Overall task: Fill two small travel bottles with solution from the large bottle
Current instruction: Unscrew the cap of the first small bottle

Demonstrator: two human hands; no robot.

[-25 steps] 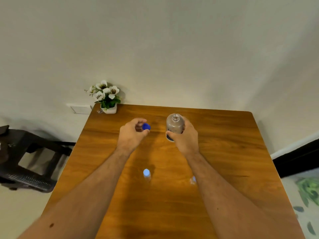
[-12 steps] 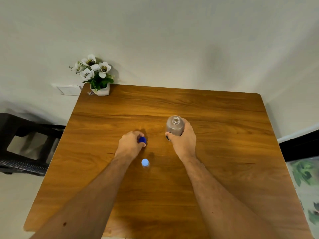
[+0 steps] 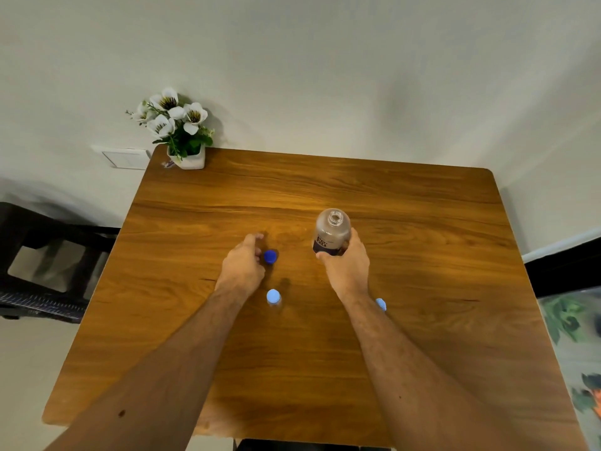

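The large clear bottle stands upright on the wooden table, neck uncapped, with my right hand wrapped around its lower half. Its dark blue cap lies on the table just right of my left hand, whose fingers are spread apart from it. One small travel bottle with a light-blue cap stands between my wrists. The second small bottle shows only its light-blue cap, beside and partly behind my right forearm.
A white pot of white flowers sits at the table's far left corner against the wall. A dark chair stands left of the table. A wall socket plate is behind the left edge.
My left hand came down toward me and set the dark blue cap on the table, then its fingers opened. My right hand kept its hold on the large bottle. The view tilted down.
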